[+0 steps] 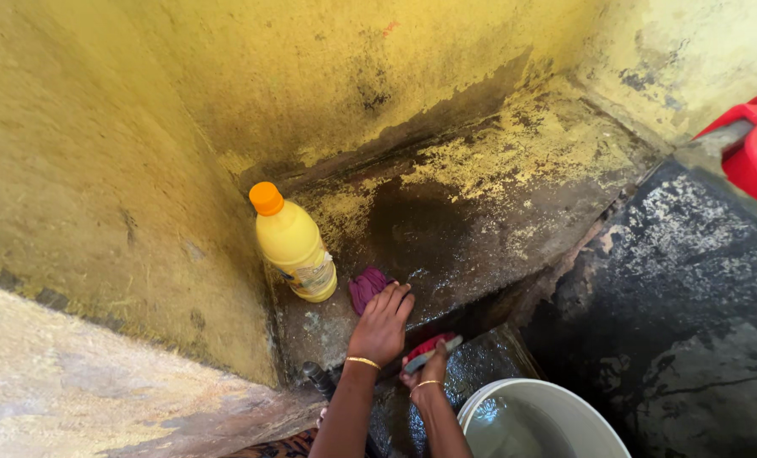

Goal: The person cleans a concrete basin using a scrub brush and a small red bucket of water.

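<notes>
Magenta cloth (367, 286) lies bunched on the wet dark ledge (480, 229) at centre frame, and the left hand (383, 324) presses down on it with fingers spread flat, palm covering its lower edge. Just left of the cloth stands a yellow bottle (295, 246) with an orange cap. Lower down, the right hand (430, 366) is closed around a red-and-grey brush (430, 349). At the bottom edge sits a white bucket (480, 403) of water; a red tub (756, 153) shows at upper right.

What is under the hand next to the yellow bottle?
A purple cloth sticks out from under the left hand, pressed on the wet dark ledge beside the yellow bottle. The rest of the cloth is hidden beneath the palm.
</notes>
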